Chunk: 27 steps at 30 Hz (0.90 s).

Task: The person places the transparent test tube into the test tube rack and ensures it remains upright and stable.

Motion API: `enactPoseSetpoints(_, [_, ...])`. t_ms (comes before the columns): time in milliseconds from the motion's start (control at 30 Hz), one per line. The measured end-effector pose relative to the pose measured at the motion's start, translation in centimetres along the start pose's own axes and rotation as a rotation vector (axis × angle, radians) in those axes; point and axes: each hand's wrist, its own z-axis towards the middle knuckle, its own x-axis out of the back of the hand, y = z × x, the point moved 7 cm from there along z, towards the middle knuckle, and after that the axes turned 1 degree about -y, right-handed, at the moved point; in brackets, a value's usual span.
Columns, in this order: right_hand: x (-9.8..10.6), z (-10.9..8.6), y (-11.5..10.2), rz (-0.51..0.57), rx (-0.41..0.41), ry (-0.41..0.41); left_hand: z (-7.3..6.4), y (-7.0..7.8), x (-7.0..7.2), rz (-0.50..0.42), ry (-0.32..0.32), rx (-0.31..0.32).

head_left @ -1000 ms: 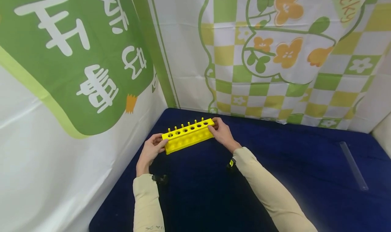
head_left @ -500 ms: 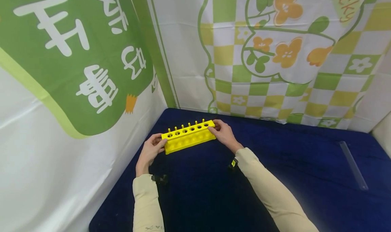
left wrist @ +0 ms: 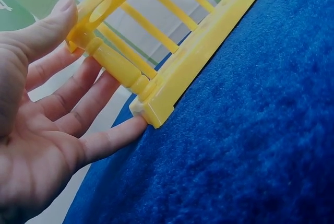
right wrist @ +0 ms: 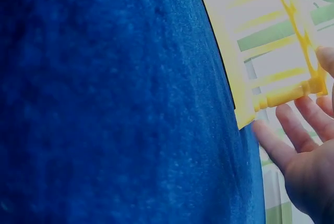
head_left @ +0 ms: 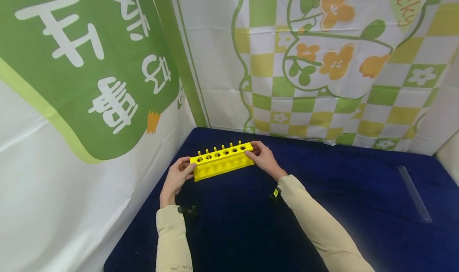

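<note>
A yellow test tube rack (head_left: pixel 223 165) stands on the dark blue cloth, with a row of round holes along its top and short pegs along its far side. No tubes show in it. At its left end, my left hand (head_left: pixel 175 179) holds the rack, thumb over the top plate and fingers against the end post (left wrist: pixel 117 67). The opposite end is held by my right hand (head_left: pixel 264 159), its thumb at the top edge and its fingertips touching the post (right wrist: pixel 284 95). In both wrist views the base sits on the cloth.
A clear flat strip (head_left: pixel 414 194) lies on the blue cloth (head_left: pixel 344 184) at the right. White and green printed curtains (head_left: pixel 215 77) rise along the left and back edges of the table, close behind the rack.
The rack's right end has come slightly down and to the right in the head view, together with my right hand. My left hand stays almost where it was at the left end.
</note>
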Motion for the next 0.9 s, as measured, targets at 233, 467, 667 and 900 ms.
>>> enactPoseSetpoints(233, [0.33,-0.35,0.13,0.024,0.001,-0.013,0.11,0.26,-0.34,0.019,-0.001,-0.021])
enactPoseSetpoints(467, [0.35,-0.54,0.57,0.019,0.014,-0.013,0.16,0.19,-0.55,0.012,-0.007,-0.019])
enactPoseSetpoints(667, [0.41,-0.83,0.68,0.002,-0.005,-0.014,0.07,0.17,-0.63,0.005,-0.004,-0.021])
enactPoseSetpoints(900, [0.57,-1.01,0.6,-0.008,-0.009,-0.008,0.01,0.27,-0.79,-0.002,0.0,-0.031])
